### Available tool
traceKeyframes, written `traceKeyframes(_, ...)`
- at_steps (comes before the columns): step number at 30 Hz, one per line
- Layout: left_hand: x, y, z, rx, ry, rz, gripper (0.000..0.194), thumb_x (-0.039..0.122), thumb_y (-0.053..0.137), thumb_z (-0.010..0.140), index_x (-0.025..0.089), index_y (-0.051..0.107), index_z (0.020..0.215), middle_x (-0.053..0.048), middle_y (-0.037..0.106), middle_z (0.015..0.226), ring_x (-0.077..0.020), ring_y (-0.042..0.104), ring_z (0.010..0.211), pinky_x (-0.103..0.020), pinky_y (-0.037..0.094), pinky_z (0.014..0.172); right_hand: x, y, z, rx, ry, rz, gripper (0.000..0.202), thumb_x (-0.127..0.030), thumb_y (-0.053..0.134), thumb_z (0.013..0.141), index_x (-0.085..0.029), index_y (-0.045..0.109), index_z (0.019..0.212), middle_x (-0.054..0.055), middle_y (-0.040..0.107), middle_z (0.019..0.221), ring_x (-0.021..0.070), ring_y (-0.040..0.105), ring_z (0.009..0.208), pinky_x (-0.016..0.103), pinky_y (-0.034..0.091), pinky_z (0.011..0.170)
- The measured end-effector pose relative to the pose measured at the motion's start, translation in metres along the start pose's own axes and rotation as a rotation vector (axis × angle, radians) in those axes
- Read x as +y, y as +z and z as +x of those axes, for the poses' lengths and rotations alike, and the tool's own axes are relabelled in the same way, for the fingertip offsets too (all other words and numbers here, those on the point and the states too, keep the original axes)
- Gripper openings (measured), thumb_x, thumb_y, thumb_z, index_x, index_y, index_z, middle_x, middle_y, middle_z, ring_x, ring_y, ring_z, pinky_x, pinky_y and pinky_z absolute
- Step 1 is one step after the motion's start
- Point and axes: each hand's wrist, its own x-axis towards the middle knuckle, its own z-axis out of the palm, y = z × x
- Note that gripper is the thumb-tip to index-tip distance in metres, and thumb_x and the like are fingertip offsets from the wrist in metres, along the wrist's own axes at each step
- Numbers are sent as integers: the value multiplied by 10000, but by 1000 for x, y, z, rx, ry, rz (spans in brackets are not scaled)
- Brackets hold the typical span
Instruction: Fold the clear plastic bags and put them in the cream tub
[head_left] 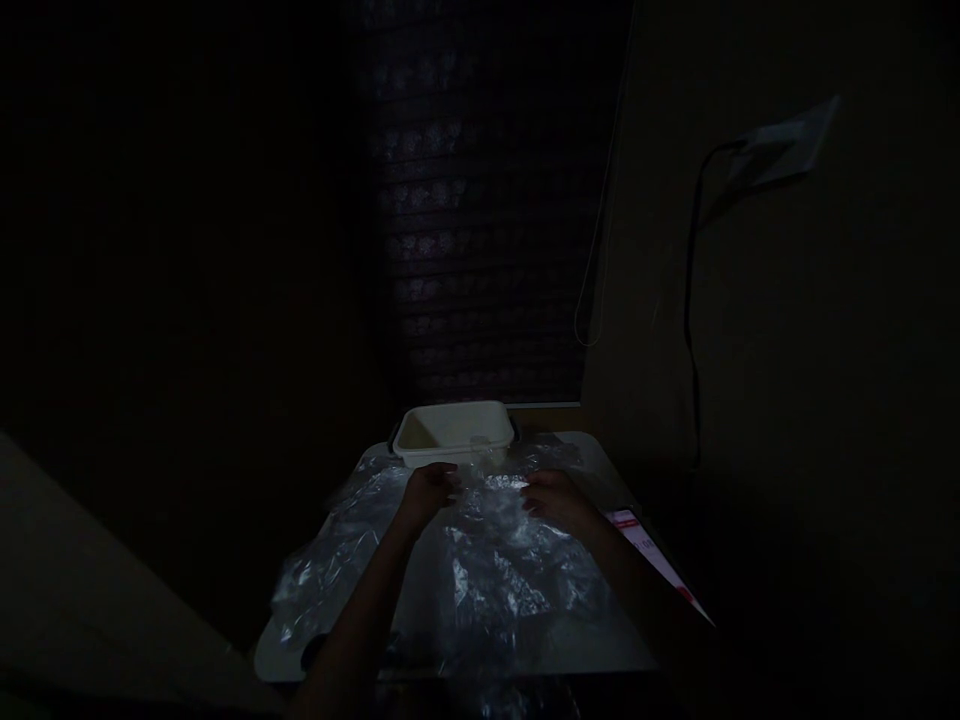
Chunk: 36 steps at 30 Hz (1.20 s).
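In the dim head view, clear crinkled plastic point(499, 560) spreads over the middle of a small white table point(420, 610); it looks like bags or film. My left hand point(429, 488) has its fingers closed at the plastic's far left part. Opposite it, my right hand point(553, 495) pinches the far right part, with shiny folds between the two hands. More clear plastic point(322, 580) lies to the left of my left forearm. Just beyond my hands stands a cream rectangular tub point(454, 455) with dark handles.
A lit phone or tablet point(656, 560) lies by the table's right edge, beside my right forearm. On the right wall, a black cable point(688, 290) hangs from a socket point(784, 150). A patterned blind point(427, 240) with a pull cord point(600, 270) covers the back.
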Motion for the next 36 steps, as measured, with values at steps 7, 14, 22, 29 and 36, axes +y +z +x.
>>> traceKeyframes(7,-5,2,7,20,-2,-13,139,168,592,450,116,524,559,3,550,476,-115,531,468,-233,410,482,1,-3,0,4,-4,-12,139,-114,557,465,-156,474,568,-64,485,407,88,494,360,177,353,341)
traceKeyframes(14,-2,5,1,48,-40,-46,167,284,552,541,125,503,525,5,540,451,-111,517,428,-229,396,450,3,-4,-1,-62,10,-40,109,-103,543,458,-147,493,543,-63,479,391,86,485,354,184,356,350)
traceKeyframes(22,-2,1,0,16,-126,-160,353,421,366,681,99,508,689,-46,560,484,-150,545,446,-264,405,460,2,-4,-5,-77,28,-59,205,-80,533,468,-155,485,653,-67,497,417,83,472,326,197,370,352)
traceKeyframes(29,-6,-8,-12,-38,-21,-210,438,175,481,605,165,344,1021,-48,574,749,-152,574,641,-276,414,606,-2,-6,-15,-100,7,-48,472,-141,529,512,-175,384,960,-48,544,516,120,529,399,222,398,391)
traceKeyframes(36,-28,-21,-27,-71,248,154,377,69,499,509,176,484,869,-58,529,906,-127,550,680,-234,403,610,8,-17,-22,-204,-97,-102,412,-171,558,488,-189,425,878,-31,553,648,124,558,521,228,420,440)
